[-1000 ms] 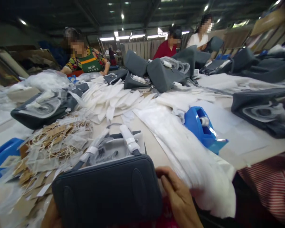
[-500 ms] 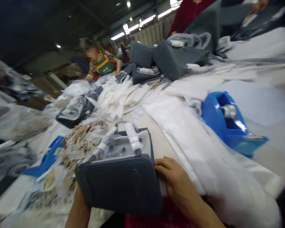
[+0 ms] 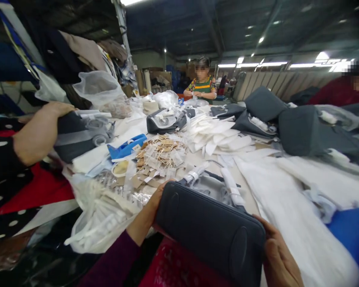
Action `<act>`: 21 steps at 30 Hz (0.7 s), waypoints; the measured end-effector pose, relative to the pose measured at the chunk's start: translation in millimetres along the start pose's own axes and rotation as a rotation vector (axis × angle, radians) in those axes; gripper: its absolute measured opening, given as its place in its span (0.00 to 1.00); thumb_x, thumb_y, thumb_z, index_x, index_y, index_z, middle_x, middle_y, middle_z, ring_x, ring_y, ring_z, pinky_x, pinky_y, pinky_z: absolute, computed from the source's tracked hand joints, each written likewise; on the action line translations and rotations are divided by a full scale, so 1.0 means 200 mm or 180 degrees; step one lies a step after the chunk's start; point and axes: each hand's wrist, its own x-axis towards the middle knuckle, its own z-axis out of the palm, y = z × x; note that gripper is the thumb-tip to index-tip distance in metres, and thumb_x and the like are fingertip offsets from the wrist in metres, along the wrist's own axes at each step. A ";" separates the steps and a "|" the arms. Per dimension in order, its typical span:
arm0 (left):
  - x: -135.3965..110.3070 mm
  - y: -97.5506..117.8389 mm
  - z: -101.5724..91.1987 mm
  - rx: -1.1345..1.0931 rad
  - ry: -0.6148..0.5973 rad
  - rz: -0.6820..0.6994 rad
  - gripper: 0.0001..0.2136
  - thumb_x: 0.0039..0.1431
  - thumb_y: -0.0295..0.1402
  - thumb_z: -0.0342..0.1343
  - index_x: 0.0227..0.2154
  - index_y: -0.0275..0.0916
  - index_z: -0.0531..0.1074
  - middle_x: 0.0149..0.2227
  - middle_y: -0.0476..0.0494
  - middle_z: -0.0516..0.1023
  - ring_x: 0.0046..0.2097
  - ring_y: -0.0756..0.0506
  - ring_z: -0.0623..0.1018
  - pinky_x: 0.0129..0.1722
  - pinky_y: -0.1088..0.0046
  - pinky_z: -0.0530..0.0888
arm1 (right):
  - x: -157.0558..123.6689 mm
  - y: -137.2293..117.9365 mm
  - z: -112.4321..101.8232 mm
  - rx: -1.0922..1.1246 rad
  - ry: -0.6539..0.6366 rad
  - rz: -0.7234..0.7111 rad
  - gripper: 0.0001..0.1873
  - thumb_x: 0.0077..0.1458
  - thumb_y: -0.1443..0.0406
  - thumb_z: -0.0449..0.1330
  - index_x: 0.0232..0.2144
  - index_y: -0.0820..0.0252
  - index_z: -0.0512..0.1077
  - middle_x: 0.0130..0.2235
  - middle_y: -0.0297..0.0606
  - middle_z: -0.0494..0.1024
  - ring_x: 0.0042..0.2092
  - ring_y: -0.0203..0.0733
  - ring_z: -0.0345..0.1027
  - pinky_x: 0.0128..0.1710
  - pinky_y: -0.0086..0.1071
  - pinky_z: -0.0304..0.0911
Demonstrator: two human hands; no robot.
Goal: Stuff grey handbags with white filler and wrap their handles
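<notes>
No print can be read anywhere - the paper hang tags (image 3: 161,153) heaped on the table (image 3: 251,201) are too small to make out. The dark grey bag (image 3: 209,231) lies tilted at the table's near edge, above a red crate (image 3: 179,267), its 2 wrapped handles (image 3: 231,188) pointing away. The left hand (image 3: 151,211) grips its left end, fingers curled over the edge; the right hand (image 3: 279,259) clasps the right end. Far left, a co-worker's hand (image 3: 42,131) holds another grey bag (image 3: 77,135) - near a blue tape dispenser (image 3: 127,146).
</notes>
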 end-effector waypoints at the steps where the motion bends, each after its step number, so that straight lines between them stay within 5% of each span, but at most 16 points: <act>1: -0.01 0.01 0.00 -0.0117 -0.0039 0.0058 0.12 0.39 0.38 0.68 0.27 0.41 0.75 0.23 0.51 0.75 0.27 0.48 0.73 0.28 0.72 0.72 | 0.00 -0.03 0.02 0.0009 -0.0011 0.0042 0.29 0.53 0.47 0.55 0.52 0.53 0.69 0.48 0.39 0.77 0.49 0.53 0.70 0.44 0.39 0.69; 5: -0.01 -0.01 -0.04 -0.0512 -0.0341 0.0104 0.12 0.37 0.30 0.68 0.28 0.37 0.75 0.25 0.50 0.76 0.25 0.50 0.71 0.28 0.73 0.71 | -0.02 -0.13 0.11 -0.0397 0.0170 0.0087 0.29 0.52 0.48 0.56 0.52 0.55 0.68 0.46 0.41 0.76 0.48 0.54 0.70 0.46 0.45 0.66; 9: -0.05 -0.05 -0.05 -0.0712 -0.0495 0.0030 0.17 0.42 0.28 0.66 0.38 0.40 0.74 0.30 0.51 0.78 0.28 0.50 0.74 0.29 0.76 0.69 | -0.04 -0.30 0.21 -0.1142 0.0818 -0.1264 0.21 0.55 0.55 0.57 0.47 0.58 0.70 0.50 0.45 0.71 0.54 0.55 0.63 0.58 0.51 0.53; 11: -0.09 -0.04 -0.05 -0.0856 -0.0457 0.0088 0.18 0.47 0.32 0.64 0.43 0.42 0.73 0.35 0.49 0.78 0.32 0.50 0.75 0.33 0.76 0.70 | -0.05 -0.41 0.30 -0.1172 0.0397 -0.1695 0.14 0.56 0.59 0.56 0.43 0.57 0.71 0.48 0.44 0.71 0.53 0.51 0.64 0.57 0.48 0.55; 15: -0.18 0.02 -0.06 -0.1026 -0.0629 0.0379 0.20 0.54 0.38 0.59 0.49 0.42 0.70 0.44 0.44 0.76 0.43 0.46 0.75 0.44 0.72 0.69 | -0.06 -0.55 0.53 -0.0997 -0.0415 -0.1676 0.11 0.56 0.63 0.56 0.42 0.56 0.69 0.45 0.41 0.72 0.49 0.47 0.66 0.52 0.44 0.59; 21: -0.20 0.04 -0.08 -0.0579 -0.0688 0.0531 0.19 0.51 0.33 0.62 0.48 0.43 0.69 0.45 0.45 0.74 0.45 0.45 0.74 0.48 0.69 0.66 | -0.07 -0.57 0.79 -0.1239 -0.0261 -0.1715 0.20 0.51 0.64 0.59 0.47 0.59 0.65 0.43 0.41 0.72 0.46 0.48 0.65 0.49 0.45 0.58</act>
